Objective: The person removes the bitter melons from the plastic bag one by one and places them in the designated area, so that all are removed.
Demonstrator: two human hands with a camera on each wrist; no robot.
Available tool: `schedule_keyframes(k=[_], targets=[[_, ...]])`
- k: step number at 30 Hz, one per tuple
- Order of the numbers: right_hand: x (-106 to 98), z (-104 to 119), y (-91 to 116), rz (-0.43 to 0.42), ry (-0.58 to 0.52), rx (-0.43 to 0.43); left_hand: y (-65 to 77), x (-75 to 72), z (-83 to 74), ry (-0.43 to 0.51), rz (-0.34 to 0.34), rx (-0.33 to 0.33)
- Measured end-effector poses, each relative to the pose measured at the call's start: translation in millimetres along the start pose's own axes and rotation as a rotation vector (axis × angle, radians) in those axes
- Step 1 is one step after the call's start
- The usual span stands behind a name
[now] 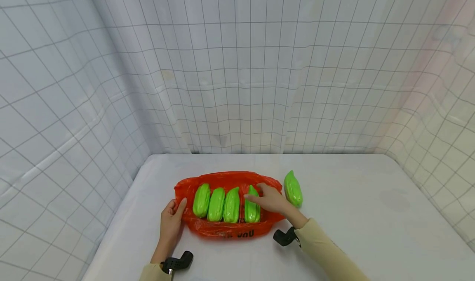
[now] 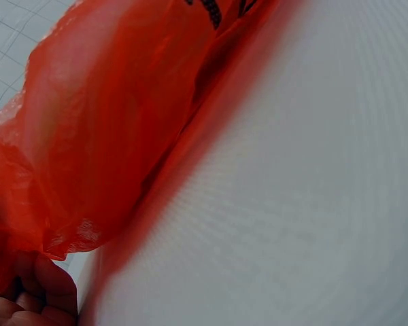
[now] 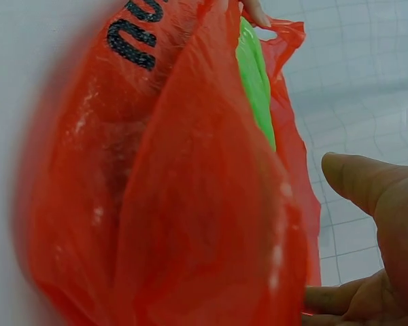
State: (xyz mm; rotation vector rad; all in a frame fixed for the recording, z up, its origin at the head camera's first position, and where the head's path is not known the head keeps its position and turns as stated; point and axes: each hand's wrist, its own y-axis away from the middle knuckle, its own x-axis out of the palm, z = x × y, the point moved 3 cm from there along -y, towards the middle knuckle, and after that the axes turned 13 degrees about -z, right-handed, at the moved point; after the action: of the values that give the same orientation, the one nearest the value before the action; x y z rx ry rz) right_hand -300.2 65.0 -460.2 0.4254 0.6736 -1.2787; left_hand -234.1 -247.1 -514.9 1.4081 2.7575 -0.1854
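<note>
Red plastic bag (image 1: 205,231) lay open on the white table (image 1: 352,215), four green gourd-shaped pieces (image 1: 231,206) in a row inside. Left hand (image 1: 172,222) pinched its left edge. Right hand (image 1: 271,200), thumb and fingers spread, grasping nothing, was over the rightmost piece; contact unclear. A fifth piece (image 1: 293,190) lay just beside the bag's right end.

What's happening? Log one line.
left hand: grips bag edge | right hand: over bag | in bag: four green items | right of bag: one green item
</note>
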Motion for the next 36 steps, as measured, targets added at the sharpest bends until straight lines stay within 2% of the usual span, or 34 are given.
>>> schedule_keyframes(k=[23, 36], targets=[[17, -5, -2, -0.026, 0.034, 0.006, 0.8, 0.0, 0.1, 0.009, 0.01, -0.017], [22, -4, 2, -0.026, 0.024, 0.045, 0.2, -0.2, 0.7, 0.017, 0.014, -0.015]])
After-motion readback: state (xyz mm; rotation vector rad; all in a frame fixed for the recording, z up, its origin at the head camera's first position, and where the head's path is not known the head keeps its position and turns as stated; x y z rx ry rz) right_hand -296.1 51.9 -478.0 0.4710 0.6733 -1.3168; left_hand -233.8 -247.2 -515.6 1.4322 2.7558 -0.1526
